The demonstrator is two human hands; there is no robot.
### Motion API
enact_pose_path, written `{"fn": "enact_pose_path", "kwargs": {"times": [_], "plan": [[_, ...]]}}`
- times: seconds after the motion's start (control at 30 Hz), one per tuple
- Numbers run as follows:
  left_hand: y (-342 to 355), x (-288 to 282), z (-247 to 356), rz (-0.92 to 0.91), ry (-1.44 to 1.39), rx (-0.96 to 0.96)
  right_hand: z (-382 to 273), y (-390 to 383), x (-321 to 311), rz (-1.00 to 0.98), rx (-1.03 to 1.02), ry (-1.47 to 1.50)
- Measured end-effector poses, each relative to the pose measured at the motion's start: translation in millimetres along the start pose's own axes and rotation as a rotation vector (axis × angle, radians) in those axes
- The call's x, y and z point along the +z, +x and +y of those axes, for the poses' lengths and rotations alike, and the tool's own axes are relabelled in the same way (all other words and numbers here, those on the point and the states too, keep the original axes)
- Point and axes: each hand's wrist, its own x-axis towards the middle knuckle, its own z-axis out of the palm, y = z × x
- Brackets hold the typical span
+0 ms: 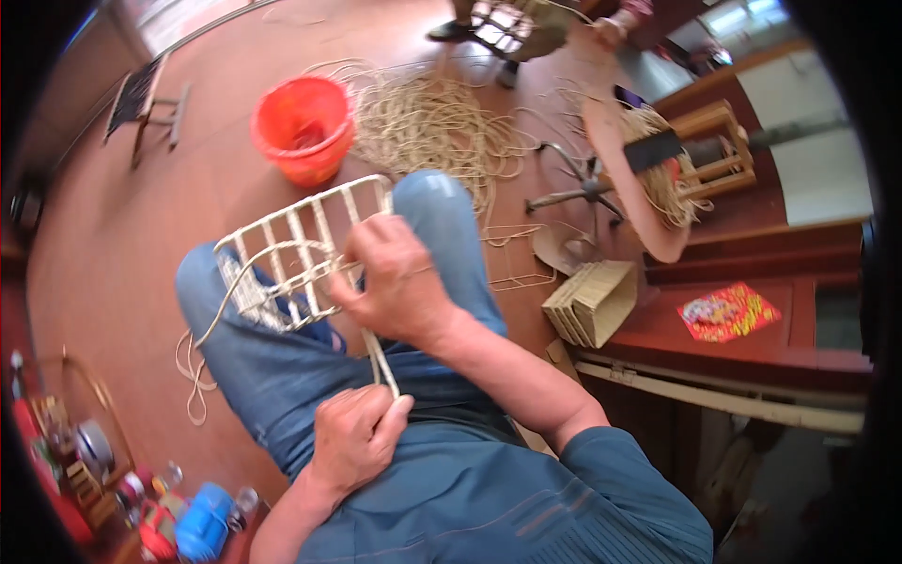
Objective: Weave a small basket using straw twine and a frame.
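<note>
A cream basket frame (293, 230) of bars wrapped in cord rests across my denim-clad knees, with a densely woven patch at its left end. My right hand (399, 282) is closed at the frame's near right corner, its thumb and fingers pinching pale cord against the bars. A loop of cord (235, 287) arcs from there over the frame and down to the left. Close to my body, my left hand (355, 434) is a fist around a taut pale cord (379, 362), which runs up to the frame beneath my right hand.
Beyond my knees stand a red bucket (303, 132) and a large heap of loose cord (427, 127). A folding stool (141, 103) is far left. To my right are stacked woven baskets (594, 303) and a cabinet (639, 367). A blue bottle (205, 522) is lower left; another person's hand (611, 30) shows far right.
</note>
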Motion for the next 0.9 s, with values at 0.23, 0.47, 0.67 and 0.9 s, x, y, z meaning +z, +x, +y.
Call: {"fn": "enact_pose_path", "kwargs": {"times": [0.23, 0.47, 0.67, 0.9], "plan": [[2.8, -4.9, 8.5, -0.004, -0.064, -0.080, -1.1, 1.3, 2.4, 0.050, -0.030, 0.030], [-2.1, -12.3, 9.2, 0.022, -0.103, -0.098, 6.4, 1.0, 3.7, -0.005, -0.021, 0.018], [-7.6, -26.8, 10.4, 0.041, -0.189, -0.180, 18.8, 7.3, -21.7, -0.228, 0.012, 0.251], [-10.0, -40.9, 11.1, 0.033, -0.386, -0.240, 22.8, 5.4, -27.2, -0.252, -0.128, 0.209]]}}
